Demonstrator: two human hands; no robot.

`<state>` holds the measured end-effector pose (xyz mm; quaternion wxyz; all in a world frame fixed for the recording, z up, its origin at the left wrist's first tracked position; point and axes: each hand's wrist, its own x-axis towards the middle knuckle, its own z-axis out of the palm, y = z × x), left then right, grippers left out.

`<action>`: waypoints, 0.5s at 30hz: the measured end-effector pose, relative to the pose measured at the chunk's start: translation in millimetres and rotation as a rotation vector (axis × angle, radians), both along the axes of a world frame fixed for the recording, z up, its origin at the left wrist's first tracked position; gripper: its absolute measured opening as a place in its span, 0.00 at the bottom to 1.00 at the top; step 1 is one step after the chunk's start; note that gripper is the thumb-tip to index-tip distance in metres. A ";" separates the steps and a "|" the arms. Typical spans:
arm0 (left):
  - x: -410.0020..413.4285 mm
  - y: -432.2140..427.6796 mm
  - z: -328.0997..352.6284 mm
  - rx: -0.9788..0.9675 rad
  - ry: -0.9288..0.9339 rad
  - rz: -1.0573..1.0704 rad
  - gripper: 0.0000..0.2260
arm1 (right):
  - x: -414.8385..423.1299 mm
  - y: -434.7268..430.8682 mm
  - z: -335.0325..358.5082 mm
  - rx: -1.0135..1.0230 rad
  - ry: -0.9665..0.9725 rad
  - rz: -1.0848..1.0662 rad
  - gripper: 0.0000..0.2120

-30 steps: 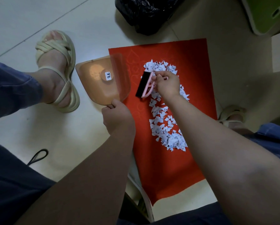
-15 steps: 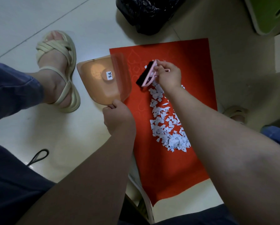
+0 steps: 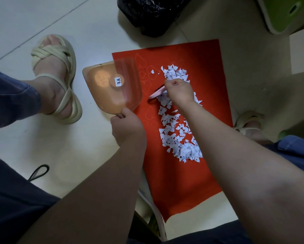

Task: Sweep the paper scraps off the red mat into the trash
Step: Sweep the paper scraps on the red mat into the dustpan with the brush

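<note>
Two hands with brush and dustpan over a scrap-strewn red mat

The red mat (image 3: 191,182) lies flat on pale floor tiles (image 3: 42,18) under both forearms. The black trash bag (image 3: 151,13) sits on the floor well beyond all the fingertips, past the mat's far edge. The translucent orange dustpan (image 3: 102,88) reaches away from the left hand (image 3: 128,127), whose fingers and thumb are curled tight on its near end, and its clear lip overlaps the mat's left edge. White paper scraps (image 3: 175,136) are all on the mat, with a clump just beyond the right knuckles and a trail running back beneath the right wrist to a heap beside the forearm. The right hand (image 3: 179,90) has its fingers clamped round a pink brush (image 3: 156,93), which pokes out left of them towards the dustpan. A small white label (image 3: 118,81) sits on the pan.
</note>
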<state>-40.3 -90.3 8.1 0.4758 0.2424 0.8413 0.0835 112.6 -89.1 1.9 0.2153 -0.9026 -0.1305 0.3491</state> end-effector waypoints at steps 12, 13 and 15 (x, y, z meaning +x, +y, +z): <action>-1.3 -2.7 -8.2 0.046 -0.019 -0.029 0.16 | 12.0 45.3 -4.8 0.221 -0.109 -0.043 0.12; -0.5 -2.2 -8.4 0.044 -0.010 -0.035 0.16 | 13.7 47.2 -8.5 0.203 -0.056 -0.069 0.12; 1.9 -2.4 -9.0 0.039 0.002 -0.048 0.16 | 16.0 46.7 -12.2 0.187 0.064 -0.129 0.12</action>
